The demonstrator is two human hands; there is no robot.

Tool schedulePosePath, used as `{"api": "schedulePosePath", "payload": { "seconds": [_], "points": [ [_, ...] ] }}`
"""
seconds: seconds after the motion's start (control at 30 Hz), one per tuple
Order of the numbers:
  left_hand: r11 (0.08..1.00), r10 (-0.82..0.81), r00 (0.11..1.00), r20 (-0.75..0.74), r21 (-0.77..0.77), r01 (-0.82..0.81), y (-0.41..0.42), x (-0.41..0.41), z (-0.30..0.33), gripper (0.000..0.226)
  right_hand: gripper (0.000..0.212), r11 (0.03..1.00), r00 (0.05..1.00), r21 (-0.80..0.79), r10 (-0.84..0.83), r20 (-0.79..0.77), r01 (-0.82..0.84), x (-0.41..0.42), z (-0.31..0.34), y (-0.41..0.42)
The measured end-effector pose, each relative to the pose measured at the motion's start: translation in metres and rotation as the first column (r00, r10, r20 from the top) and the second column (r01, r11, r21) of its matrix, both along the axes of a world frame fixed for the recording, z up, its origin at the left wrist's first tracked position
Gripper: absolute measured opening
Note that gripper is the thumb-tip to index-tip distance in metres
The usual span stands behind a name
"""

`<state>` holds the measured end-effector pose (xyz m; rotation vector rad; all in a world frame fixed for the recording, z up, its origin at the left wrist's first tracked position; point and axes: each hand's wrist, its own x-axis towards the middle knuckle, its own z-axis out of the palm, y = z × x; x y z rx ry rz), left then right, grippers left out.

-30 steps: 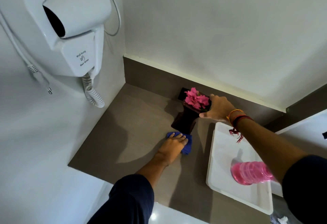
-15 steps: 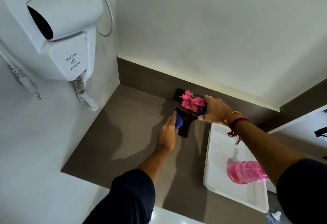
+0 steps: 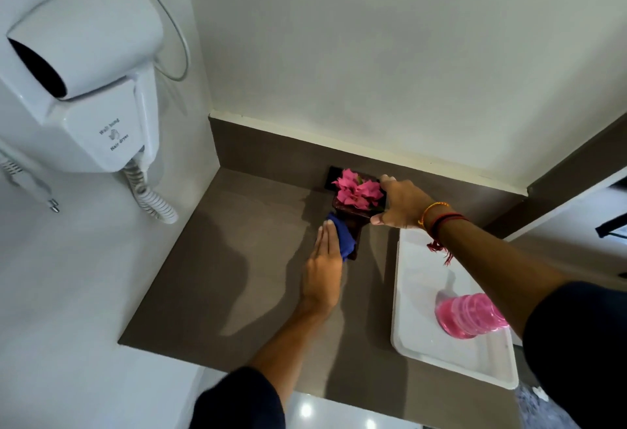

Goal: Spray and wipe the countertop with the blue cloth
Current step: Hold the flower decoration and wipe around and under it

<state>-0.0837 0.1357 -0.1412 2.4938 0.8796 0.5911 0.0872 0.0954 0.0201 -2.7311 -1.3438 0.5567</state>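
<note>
1. Two bare hands work at the back of a grey-brown stone-look countertop (image 3: pixel 217 259) set in a white-walled corner.
2. The left hand (image 3: pixel 324 271) is stretched out with fingers straight and together, edge-on to the camera, pressing a crumpled blue cloth (image 3: pixel 342 237) against the left side of a dark brown wooden box (image 3: pixel 353 216); the cloth is pinned by the flat fingers rather than gripped in a fist.
3. The right hand (image 3: pixel 400 203) grasps the right side of that box, thumb at the near corner and fingers over the far edge (a yellow band and dark red thread bracelets circle the wrist).
4. Bright pink paper-like flowers (image 3: pixel 356 191) fill the top of the box, which looks tipped or lifted at the back wall; I cannot tell whether its base touches the counter.
5. A white rectangular plastic tray (image 3: pixel 451 364) lies on the counter to the right, just beside the box.
6. On the tray stands a clear ribbed bottle of pink liquid (image 3: pixel 468 315), partly hidden by the right forearm.
7. A white wall-hung hair dryer (image 3: pixel 84 65) with a coiled cord is fixed to the left wall, well apart from the hands.
</note>
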Motion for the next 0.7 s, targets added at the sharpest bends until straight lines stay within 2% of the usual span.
{"api": "schedulePosePath", "payload": {
  "seconds": [0.07,0.13,0.2,0.33,0.47,0.57,0.63,0.7],
  "points": [
    [0.975,0.115,0.986,0.124,-0.202,-0.089,-0.020,0.016,0.013,0.078,0.078,1.000,1.000,0.003,0.002,0.014,-0.003,0.003,-0.001,-0.001],
    [0.951,0.170,0.979,0.114,-0.279,-0.132,-0.034,0.033,0.017,0.075,0.074,1.000,1.000,0.005,0.007,0.021,-0.007,0.005,-0.003,-0.002],
    [0.964,0.141,0.990,0.003,-0.226,-0.137,-0.037,0.038,0.007,0.067,0.072,1.000,1.000,0.004,0.012,0.023,-0.012,0.007,-0.006,-0.001],
    [0.996,0.084,0.975,-0.204,-0.024,-0.091,-0.030,0.021,-0.028,0.052,0.071,1.000,1.000,0.014,0.009,0.009,-0.010,0.010,-0.010,-0.002],
    [0.995,-0.081,0.903,-0.422,0.021,0.100,-0.014,0.009,-0.044,0.058,0.072,1.000,1.000,0.019,0.012,-0.001,-0.012,0.011,-0.014,-0.003],
    [0.931,-0.245,0.767,-0.594,0.076,0.356,-0.011,-0.003,-0.043,0.063,0.072,1.000,1.000,-0.006,0.018,0.006,-0.018,0.008,-0.011,0.000],
    [0.906,-0.303,0.717,-0.628,0.044,0.422,-0.008,-0.004,-0.037,0.056,0.077,1.000,0.999,-0.016,0.016,0.039,-0.015,0.005,-0.010,0.000],
    [0.919,-0.329,0.756,-0.566,-0.008,0.393,-0.005,-0.003,-0.025,0.047,0.092,1.000,1.000,-0.004,-0.005,0.010,0.005,0.005,-0.013,-0.003]
  ]
}}
